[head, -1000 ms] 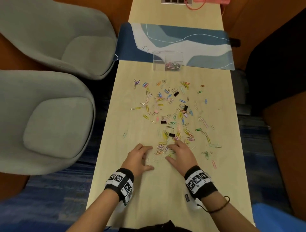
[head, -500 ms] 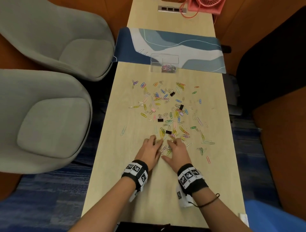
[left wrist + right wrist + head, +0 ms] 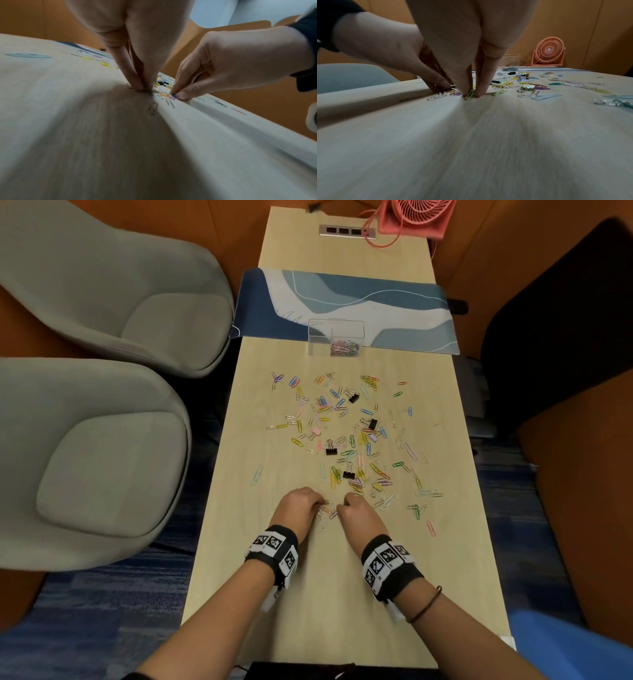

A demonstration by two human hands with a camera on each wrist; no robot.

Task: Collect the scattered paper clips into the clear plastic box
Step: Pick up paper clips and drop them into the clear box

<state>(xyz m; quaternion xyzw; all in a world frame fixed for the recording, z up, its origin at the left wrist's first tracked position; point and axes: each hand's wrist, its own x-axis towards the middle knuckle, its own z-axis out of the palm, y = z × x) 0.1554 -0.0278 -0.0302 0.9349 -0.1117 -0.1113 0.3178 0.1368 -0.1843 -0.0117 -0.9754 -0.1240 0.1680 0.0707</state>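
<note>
Many coloured paper clips (image 3: 346, 440) lie scattered over the middle of the wooden table (image 3: 329, 594). The clear plastic box (image 3: 337, 335) stands at the far end on the mat's edge, with a small heap of clips inside. Both hands are at the near edge of the scatter, knuckles up and fingers curled. My left hand (image 3: 320, 505) pinches a few silver clips (image 3: 145, 90) against the table. My right hand (image 3: 342, 507) pinches a yellow-green clip (image 3: 470, 94) beside it. A small bunch of clips (image 3: 327, 512) lies between the two hands.
Several black binder clips (image 3: 348, 474) are mixed in with the paper clips. A blue and white desk mat (image 3: 394, 306) crosses the table behind the box. A pink fan (image 3: 416, 215) and a socket strip (image 3: 346, 231) sit at the far end. Grey chairs (image 3: 102, 440) stand to the left.
Both hands have drawn together and their fingers have curled from spread flat to pinching, raking clips into a small bunch between them.
</note>
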